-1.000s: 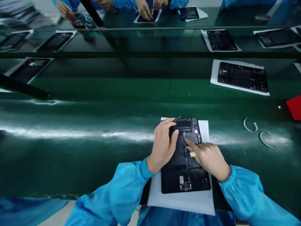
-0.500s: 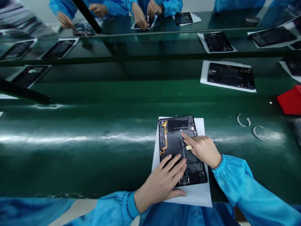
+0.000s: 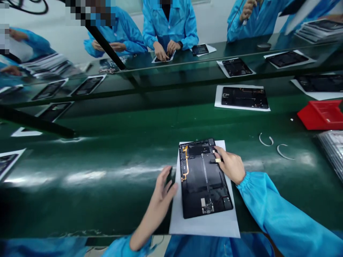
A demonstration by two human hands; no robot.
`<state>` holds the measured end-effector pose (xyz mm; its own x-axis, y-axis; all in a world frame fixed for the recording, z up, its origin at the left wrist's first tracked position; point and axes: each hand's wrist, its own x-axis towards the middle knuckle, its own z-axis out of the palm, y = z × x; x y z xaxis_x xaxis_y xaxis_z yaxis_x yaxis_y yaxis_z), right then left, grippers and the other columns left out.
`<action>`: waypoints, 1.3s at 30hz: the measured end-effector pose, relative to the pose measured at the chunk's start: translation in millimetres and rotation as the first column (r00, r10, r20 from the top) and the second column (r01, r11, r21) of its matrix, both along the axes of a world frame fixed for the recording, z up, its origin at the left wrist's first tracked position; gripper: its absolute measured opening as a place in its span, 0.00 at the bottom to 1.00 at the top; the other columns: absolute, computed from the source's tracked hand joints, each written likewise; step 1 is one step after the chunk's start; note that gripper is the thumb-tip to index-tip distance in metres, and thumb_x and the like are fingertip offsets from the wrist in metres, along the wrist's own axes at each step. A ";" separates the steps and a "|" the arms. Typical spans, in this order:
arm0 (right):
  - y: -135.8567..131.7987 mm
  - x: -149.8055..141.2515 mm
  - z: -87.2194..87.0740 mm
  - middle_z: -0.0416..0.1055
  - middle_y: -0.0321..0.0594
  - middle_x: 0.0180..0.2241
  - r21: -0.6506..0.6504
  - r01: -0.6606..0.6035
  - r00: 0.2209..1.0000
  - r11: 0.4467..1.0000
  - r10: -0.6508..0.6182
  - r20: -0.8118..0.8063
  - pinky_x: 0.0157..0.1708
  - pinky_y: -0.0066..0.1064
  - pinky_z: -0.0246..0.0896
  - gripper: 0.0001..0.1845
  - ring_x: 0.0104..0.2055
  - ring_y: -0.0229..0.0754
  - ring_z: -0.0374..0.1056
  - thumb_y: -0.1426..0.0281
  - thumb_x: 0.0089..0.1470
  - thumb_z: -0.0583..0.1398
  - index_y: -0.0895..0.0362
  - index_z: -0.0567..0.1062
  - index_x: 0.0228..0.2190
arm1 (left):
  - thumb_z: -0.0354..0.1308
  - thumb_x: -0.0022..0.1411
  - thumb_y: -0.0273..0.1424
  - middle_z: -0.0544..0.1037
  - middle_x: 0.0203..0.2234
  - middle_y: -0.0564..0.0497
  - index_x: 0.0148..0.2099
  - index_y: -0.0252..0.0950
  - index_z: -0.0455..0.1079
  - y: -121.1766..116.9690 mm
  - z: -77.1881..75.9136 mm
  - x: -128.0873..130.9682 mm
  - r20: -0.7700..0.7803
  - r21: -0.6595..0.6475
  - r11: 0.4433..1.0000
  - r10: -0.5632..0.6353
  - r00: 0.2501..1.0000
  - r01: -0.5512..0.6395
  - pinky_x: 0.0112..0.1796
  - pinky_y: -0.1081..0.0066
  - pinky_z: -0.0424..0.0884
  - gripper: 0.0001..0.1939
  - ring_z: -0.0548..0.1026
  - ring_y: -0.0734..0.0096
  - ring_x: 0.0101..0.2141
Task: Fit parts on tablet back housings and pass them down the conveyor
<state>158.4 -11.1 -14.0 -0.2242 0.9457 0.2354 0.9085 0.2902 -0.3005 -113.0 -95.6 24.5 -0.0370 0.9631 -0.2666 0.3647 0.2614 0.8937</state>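
Note:
An opened tablet housing (image 3: 197, 175) lies on a white sheet (image 3: 203, 227), its inside facing up. An orange flex cable (image 3: 187, 162) runs down its left side, and a pale strip runs down the middle. My right hand (image 3: 232, 167) is at the housing's upper right edge, fingers bent around a slim dark-tipped tool (image 3: 218, 160) with a pale yellow band; its exact kind is unclear. My left hand (image 3: 163, 191) is off the housing to its left, fingers apart, holding nothing.
Two curled white strips (image 3: 266, 140) lie right of the sheet, near a red bin (image 3: 321, 116) and a plastic-wrapped stack (image 3: 332, 148). More housings on sheets (image 3: 244, 97) rest beyond. A dark post (image 3: 37, 123) stands left. Co-workers in blue sit across the bench.
My left hand has lifted off the housing and moved left. My right hand's fingers have shifted from the housing's middle to its upper right edge. The camera view has tilted up.

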 end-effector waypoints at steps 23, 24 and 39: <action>6.5 1.3 6.8 0.78 0.39 0.31 0.042 0.058 0.984 0.997 -0.051 -0.171 0.26 0.26 0.63 0.24 0.28 0.40 0.75 0.77 0.62 0.47 0.60 0.60 0.59 | 0.61 0.54 0.47 0.72 0.52 0.44 0.60 0.41 0.55 39.2 -3.3 8.8 0.082 -0.002 0.982 0.190 0.978 -0.191 0.49 0.61 0.71 0.36 0.72 0.54 0.52; 8.0 3.6 7.2 0.78 0.38 0.29 0.041 0.068 0.981 0.997 -0.059 -0.186 0.25 0.26 0.62 0.23 0.27 0.40 0.75 0.76 0.62 0.47 0.60 0.61 0.58 | 0.64 0.52 0.47 0.75 0.48 0.46 0.59 0.41 0.56 60.4 -0.3 1.0 0.122 0.000 0.975 0.220 0.968 -0.222 0.44 0.62 0.73 0.37 0.76 0.55 0.46; 12.1 2.0 -8.0 0.76 0.38 0.29 -0.019 -0.013 0.993 1.000 0.011 -0.115 0.29 0.30 0.61 0.32 0.27 0.41 0.72 0.85 0.49 0.49 0.61 0.63 0.56 | 0.56 0.58 0.29 0.72 0.48 0.39 0.58 0.30 0.58 350.8 2.4 -75.3 -0.189 0.435 0.858 0.383 0.904 -0.272 0.54 0.53 0.63 0.26 0.69 0.51 0.52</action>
